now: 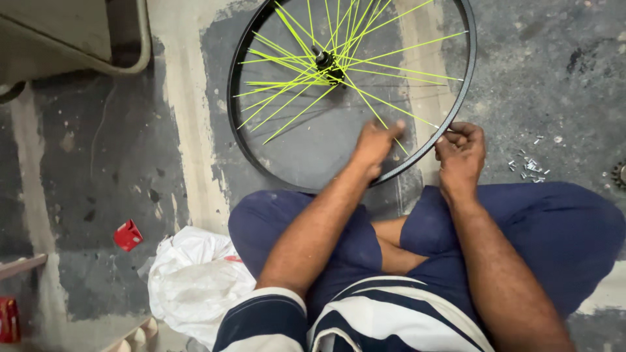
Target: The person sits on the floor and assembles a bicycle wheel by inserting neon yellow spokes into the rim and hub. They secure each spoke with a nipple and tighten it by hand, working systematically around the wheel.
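Neon-yellow spokes (365, 62) are fanning from the hub (323, 60) inside a black rim (460, 98) lying flat on the floor. The right hand (461, 151) is pinching the near rim edge, fingers closed on a spoke end. The left hand (375, 145), blurred, is reaching inside the rim; its grip cannot be judged. Loose nipples (529, 167) are lying right of the right hand, which is the nearer one.

Both forearms reached forward toward 12 o'clock. Left hand (376, 145) sat at 11 o'clock of right, fingers bunched, pointing toward 1 o'clock. Right hand (460, 151) curled, fingertips pinched together, wrist straight.
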